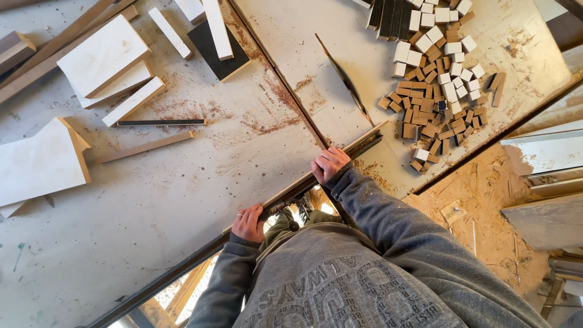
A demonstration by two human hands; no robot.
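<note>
**Both hands on the strip at the saw table's edge**

While I look down from the head camera, I see a long thin strip (340, 159) lying along the near edge of the saw table (182, 200), running diagonally from lower left up toward the saw blade (347, 85). My right hand (328, 163) sits on top of the strip, fingers curled down over it, close to the end that points at the blade. My left hand (248, 223) grips the table edge further back along the same line, fingers wrapped over the rim with a ring showing on one; I cannot tell whether it actually pinches the strip or only the edge. The two hands are apart, with a bare stretch of the strip between them.

Past the blade, a heap of small cut blocks (440, 91), some white-faced and some raw brown, is spread over the right part of the table. A few dark strips (388, 15) lie side by side at the top of that heap.

To the left of the hands, well apart, white-faced offcut boards (103, 54) are stacked loosely, with a dark square panel (220, 51) beside them and a thin bare slat (146, 147) lying alone. Sawdust (273, 103) streaks the table and covers the floor (480, 200) at right. I can see no packages or signs, only lettering on my grey sweatshirt (340, 285).
</note>
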